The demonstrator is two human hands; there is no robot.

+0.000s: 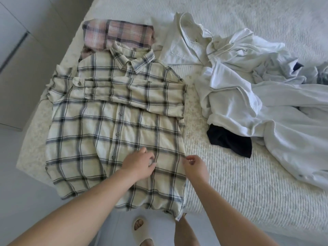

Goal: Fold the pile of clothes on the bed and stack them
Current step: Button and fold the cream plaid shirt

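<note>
The left hand [140, 163] lay flat on the plaid shirt [113, 125], soft and light; the right hand [192, 163] pinched its right edge, a sensible hold. Beyond the shirt sat a folded pink plaid [119, 33]; to its right, white clothes [248, 82] lay heaped.

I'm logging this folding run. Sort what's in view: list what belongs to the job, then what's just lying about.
Job:
cream plaid shirt, left hand resting on it, right hand pinching its edge
folded pink plaid garment
white clothes pile
black garment

Lying about:
white bedcover
beige slipper
</note>
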